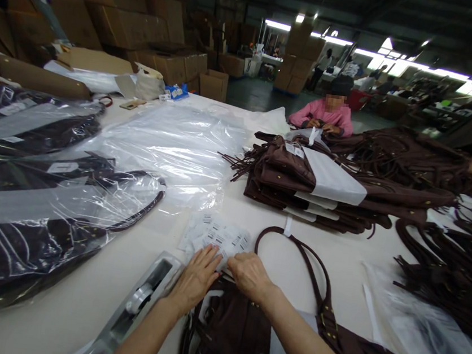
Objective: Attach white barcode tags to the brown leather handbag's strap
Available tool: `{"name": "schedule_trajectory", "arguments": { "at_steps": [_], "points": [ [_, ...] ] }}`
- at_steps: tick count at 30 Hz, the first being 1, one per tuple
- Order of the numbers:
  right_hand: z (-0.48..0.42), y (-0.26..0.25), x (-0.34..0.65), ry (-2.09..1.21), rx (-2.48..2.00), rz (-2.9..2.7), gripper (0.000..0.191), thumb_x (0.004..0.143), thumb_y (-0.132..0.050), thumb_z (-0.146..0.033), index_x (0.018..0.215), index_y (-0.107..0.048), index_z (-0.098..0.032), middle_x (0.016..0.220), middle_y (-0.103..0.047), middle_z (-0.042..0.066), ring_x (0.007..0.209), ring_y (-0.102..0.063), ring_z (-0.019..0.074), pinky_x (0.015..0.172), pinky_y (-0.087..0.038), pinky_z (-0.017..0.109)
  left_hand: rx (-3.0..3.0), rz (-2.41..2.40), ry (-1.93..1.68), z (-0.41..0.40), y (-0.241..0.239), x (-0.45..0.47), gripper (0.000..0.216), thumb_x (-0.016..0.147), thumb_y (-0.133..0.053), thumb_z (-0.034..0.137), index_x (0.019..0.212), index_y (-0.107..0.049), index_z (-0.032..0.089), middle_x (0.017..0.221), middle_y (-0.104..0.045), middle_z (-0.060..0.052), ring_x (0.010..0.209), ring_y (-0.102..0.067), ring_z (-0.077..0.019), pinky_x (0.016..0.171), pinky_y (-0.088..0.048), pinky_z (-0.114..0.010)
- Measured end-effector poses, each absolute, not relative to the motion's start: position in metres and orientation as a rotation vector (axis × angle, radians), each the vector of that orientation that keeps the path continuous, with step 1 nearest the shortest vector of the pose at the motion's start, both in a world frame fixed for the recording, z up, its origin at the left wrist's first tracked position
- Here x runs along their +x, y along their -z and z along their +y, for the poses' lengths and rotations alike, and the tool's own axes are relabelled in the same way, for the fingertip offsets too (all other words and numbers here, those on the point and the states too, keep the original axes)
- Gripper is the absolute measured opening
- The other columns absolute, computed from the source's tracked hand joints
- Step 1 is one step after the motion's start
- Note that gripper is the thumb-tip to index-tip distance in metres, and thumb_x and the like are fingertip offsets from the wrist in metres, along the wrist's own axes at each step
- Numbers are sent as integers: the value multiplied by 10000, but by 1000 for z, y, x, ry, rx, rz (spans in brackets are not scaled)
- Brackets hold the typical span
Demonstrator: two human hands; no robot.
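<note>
head view: from the left i see dark bags sealed in crinkly clear plastic (43, 223), then a grey metal tape dispenser (141, 297) on the pale table (76, 306). my left hand (196, 277) lies flat with fingers spread on the white barcode label sheets (218, 234), which lie just beyond a soft brown bag (235, 336). my right hand (250, 275) has curled fingertips on the sheets' near edge, pinching or not i cannot tell, and a stack of paper-banded brown bags (315, 186) lies further right.

Dim hall, distant ceiling strip lights, wide-angle edge distortion.
</note>
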State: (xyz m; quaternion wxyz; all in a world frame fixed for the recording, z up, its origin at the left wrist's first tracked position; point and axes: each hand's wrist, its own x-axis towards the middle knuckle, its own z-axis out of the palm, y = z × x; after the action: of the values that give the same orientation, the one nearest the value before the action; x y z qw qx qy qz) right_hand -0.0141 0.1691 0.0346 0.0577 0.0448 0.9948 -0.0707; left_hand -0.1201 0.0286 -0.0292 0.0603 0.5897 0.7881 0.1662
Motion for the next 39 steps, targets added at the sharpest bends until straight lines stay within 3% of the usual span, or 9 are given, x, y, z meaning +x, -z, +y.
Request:
{"name": "schedule_trajectory", "arguments": {
  "at_steps": [6, 11, 20, 24, 29, 33, 35, 39],
  "points": [
    [176, -45, -10, 167, 152, 2977, 189, 740, -412, -56, 836, -546, -149, 798, -588, 67, 767, -525, 186, 673, -344, 278, 1848, 2579, -357, 22, 60, -114, 618, 728, -276, -54, 1301, -275, 176, 1400, -221, -68, 1306, -10, -211, 1038, -257, -414],
    [192, -49, -8, 137, 231, 2937, 225, 699, -419, -24, 816, -564, -151, 781, -595, 66, 768, -530, 175, 673, -342, 260, 1821, 2586, -307, 25, 61, -110, 636, 705, -272, -74, 1298, -284, 155, 1401, -203, -74, 1300, 27, -215, 1048, -237, -415],
    [230, -56, 3, 52, 433, 2931, 213, 750, -391, -40, 815, -575, -127, 792, -604, 92, 780, -539, 193, 668, -330, 270, 1745, 2569, -326, 17, 70, -110, 634, 732, -217, -83, 1308, -255, 179, 1404, -201, -65, 1302, 19, -194, 1051, -238, -415],
    [240, -77, 36, 61, 552, 2958, 195, 835, -373, -150, 789, -562, -164, 755, -601, 51, 743, -542, 166, 627, -316, 254, 1684, 2536, -279, 20, 54, -109, 616, 732, -239, -58, 1299, -285, 178, 1398, -224, -71, 1304, -76, -223, 1033, -252, -430],
    [212, -83, 103, 460, 869, 2941, 209, 871, -355, -272, 831, -551, -211, 744, -603, 1, 711, -558, 132, 623, -328, 230, 1653, 2637, -355, 32, 0, -83, 521, 777, -339, 74, 1276, -338, 224, 1384, -271, -75, 1289, -128, -291, 1019, -143, -537],
    [183, -71, 145, 580, 1046, 2820, 225, 864, -344, -268, 803, -553, -214, 718, -607, 0, 695, -571, 140, 606, -329, 233, 1483, 2453, -416, 56, -19, -47, 364, 793, -301, 85, 1037, -562, 157, 1071, -549, -104, 1062, -437, -219, 910, -337, -357],
    [174, -66, 156, 581, 1140, 2771, 214, 856, -354, -246, 786, -554, -216, 704, -610, -3, 684, -575, 142, 596, -322, 233, 1320, 2365, -416, 71, -13, -34, 324, 777, -321, 90, 907, -611, 149, 926, -576, -95, 942, -487, -196, 838, -373, -314],
    [166, -61, 167, 564, 1287, 2736, 203, 845, -364, -202, 773, -553, -212, 716, -623, -1, 706, -583, 144, 603, -314, 230, 1115, 2356, -415, 93, 6, -25, 322, 710, -375, 87, 856, -642, 193, 928, -590, -77, 948, -492, -222, 798, -379, -349]
  ]
}}
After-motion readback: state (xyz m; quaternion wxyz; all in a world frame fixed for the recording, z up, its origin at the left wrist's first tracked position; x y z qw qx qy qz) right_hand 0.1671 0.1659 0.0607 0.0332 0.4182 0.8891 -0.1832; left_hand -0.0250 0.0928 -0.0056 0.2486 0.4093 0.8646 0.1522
